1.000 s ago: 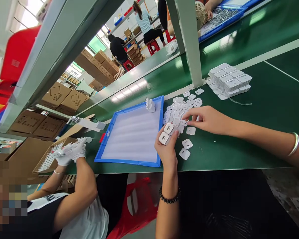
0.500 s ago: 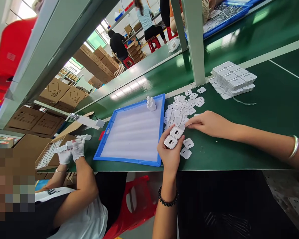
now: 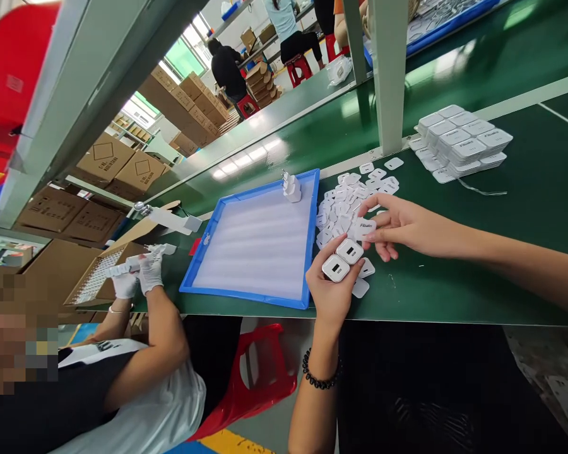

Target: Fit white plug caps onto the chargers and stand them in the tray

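Observation:
My left hand [image 3: 332, 291] is closed around two white USB chargers [image 3: 336, 268], held side by side with their port faces up. Just above them, my right hand [image 3: 397, 227] pinches a white rounded-square label card [image 3: 365, 229] with dark print, between thumb and fingers. Beneath and behind the card spreads a loose pile of similar white cards [image 3: 338, 205] on the green table. Two more cards lie partly hidden beside my left hand. To the left is a blue-rimmed tray [image 3: 250, 297] with a white lining; a white plug stack [image 3: 291, 188] stands in its far right corner.
Stacked white blocks of cards [image 3: 464, 142] sit at the back right. A grey post [image 3: 389, 82] rises behind the pile. At left, a co-worker's gloved hands [image 3: 139, 277] hold white pieces by an open carton [image 3: 106, 291]. A red stool [image 3: 265, 372] stands below the table edge.
My right hand has lifted a card off the pile and brought it, print showing, above the chargers. My left hand keeps its hold on both chargers. The view has shifted slightly.

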Demonstrator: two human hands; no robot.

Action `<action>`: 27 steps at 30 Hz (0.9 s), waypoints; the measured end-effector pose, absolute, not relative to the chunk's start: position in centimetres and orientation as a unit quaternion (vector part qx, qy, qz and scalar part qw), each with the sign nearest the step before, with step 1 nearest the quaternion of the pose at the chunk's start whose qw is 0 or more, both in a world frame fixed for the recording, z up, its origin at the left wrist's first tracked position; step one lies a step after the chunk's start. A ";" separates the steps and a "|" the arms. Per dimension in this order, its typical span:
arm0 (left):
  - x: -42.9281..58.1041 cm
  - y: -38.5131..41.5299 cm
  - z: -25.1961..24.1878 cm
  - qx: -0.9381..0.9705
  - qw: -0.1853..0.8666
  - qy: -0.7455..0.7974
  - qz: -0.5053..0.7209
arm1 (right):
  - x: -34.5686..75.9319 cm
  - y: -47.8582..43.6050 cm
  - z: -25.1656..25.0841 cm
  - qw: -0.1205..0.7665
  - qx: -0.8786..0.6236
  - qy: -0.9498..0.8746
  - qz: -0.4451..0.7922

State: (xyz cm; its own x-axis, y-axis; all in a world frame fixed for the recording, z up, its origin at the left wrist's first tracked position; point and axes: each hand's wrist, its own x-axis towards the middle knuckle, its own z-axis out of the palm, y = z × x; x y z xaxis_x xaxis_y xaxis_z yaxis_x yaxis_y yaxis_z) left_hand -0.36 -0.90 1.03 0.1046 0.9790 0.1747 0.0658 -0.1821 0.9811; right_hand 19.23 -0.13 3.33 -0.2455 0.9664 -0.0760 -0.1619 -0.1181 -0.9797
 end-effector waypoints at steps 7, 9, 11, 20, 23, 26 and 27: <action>-0.2 -1.1 0.2 0.620 0.430 0.433 0.493 | 19.2 -0.9 4.0 0.416 -0.418 -0.555 0.586; -0.2 -1.2 0.0 0.623 0.429 0.429 0.495 | 19.1 -1.1 4.3 0.396 -0.421 -0.577 0.577; -0.1 -1.3 0.0 0.622 0.429 0.427 0.497 | 19.0 -1.2 4.3 0.383 -0.426 -0.595 0.564; -0.1 -1.0 -0.3 0.653 0.407 0.380 0.513 | 19.1 -1.4 4.1 0.360 -0.451 -0.616 0.536; -0.1 -0.8 -0.6 0.665 0.400 0.355 0.521 | 19.1 -1.5 4.1 0.354 -0.452 -0.624 0.530; -0.1 -0.8 -0.7 0.669 0.395 0.357 0.519 | 19.1 -1.6 4.0 0.351 -0.447 -0.637 0.521; -0.2 -0.8 -0.7 0.670 0.392 0.361 0.517 | 19.1 -1.6 3.9 0.351 -0.448 -0.641 0.515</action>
State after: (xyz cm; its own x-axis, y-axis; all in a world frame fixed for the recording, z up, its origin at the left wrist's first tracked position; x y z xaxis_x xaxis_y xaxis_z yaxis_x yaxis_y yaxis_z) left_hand -0.17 -0.81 -0.67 0.2054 0.8888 0.4097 0.0780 -0.4321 0.8984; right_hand 19.08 -1.62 3.92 -0.3532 0.9355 -0.0119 0.2126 0.0679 -0.9748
